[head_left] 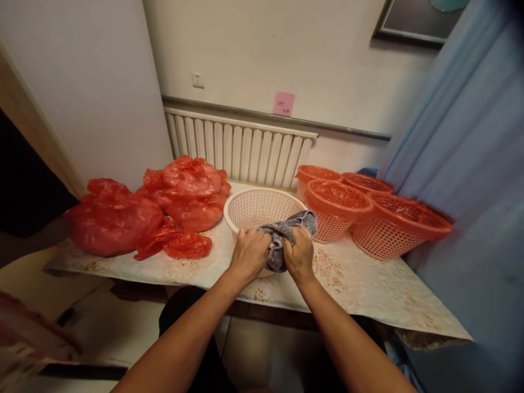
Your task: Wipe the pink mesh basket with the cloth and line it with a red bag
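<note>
A grey cloth with a pale purple edge point(277, 257) is bunched between my two hands, over the near rim of a white perforated basket point(232, 212). My left hand point(250, 252) is closed on its left part, knuckles up. Closed around the right part is my right hand point(299, 252), with a rolled end of the cloth sticking out past it. The cloth looks twisted between the fists. Both hands and the cloth hide part of the basket's front, and the palms are out of sight.
Several knotted red plastic bags point(117, 218) lie on the left of the cloth-covered table point(393, 295). Several pink perforated baskets lined with red bags point(333, 221) stand at the right, beside a blue curtain point(462, 142). A white radiator point(241, 147) is behind.
</note>
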A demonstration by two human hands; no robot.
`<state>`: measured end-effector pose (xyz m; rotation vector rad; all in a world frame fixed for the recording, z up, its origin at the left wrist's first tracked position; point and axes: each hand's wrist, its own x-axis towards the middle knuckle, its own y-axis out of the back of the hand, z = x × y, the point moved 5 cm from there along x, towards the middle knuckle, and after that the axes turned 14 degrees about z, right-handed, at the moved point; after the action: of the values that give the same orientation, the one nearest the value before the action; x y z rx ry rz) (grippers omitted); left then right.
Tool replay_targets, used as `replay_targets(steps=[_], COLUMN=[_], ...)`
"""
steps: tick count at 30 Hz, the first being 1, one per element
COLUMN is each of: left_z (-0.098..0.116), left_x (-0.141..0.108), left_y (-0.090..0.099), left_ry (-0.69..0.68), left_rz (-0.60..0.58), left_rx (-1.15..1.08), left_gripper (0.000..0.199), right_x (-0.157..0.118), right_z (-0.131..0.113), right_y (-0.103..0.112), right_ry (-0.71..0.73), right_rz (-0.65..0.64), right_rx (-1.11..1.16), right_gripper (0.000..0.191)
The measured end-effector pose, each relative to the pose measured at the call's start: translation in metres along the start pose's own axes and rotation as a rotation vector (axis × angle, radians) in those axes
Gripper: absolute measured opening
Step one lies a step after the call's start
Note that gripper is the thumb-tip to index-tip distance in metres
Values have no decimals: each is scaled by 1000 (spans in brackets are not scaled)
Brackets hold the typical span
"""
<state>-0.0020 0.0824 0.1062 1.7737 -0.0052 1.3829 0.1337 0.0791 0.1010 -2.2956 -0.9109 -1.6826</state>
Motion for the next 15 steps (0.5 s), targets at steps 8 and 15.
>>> replay_targets(steps=[8,15], left_z=[2,0], left_x=[1,2], left_y=[-4,-5], left_ry=[-5,8], left_rz=[14,9], left_rx=[16,-2], left_gripper=[18,16], right_x=[50,74], right_z=[81,111], right_y=[-10,-28], right_ry=[-217,-361], right_rz=[-293,-364], right_rx=[48,110], right_gripper=[29,19])
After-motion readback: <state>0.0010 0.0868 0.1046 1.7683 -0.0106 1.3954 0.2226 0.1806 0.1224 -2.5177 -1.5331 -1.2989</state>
